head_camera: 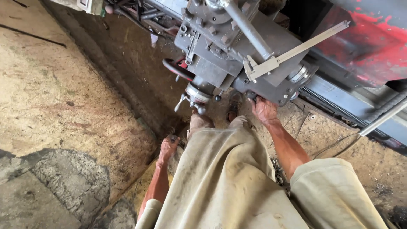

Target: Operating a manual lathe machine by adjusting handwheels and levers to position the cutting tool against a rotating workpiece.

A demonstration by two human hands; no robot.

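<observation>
Right hand (265,109) is seen reaching up to the underside of the grey cast-metal lathe carriage (237,59), fingers curled shut around a small dark knob (252,96) at its lower edge. Left hand (168,146) hangs low beside the beige cloth garment (224,178), loosely closed; something small and dark seems to be pinched in it, though what it is cannot be told. A silver-rimmed handwheel with ball-ended levers (196,96) sits just left of the gripped knob, untouched. A long steel caliper (292,53) is laid across the carriage top. A red-painted machine body (369,42) lies beyond, with a toothed rack (326,104) running below it. By the look of it, a carriage control is being set; the next move is judged to call for a firm, steady turn, with the hanging cloth kept clear of the levers.
</observation>
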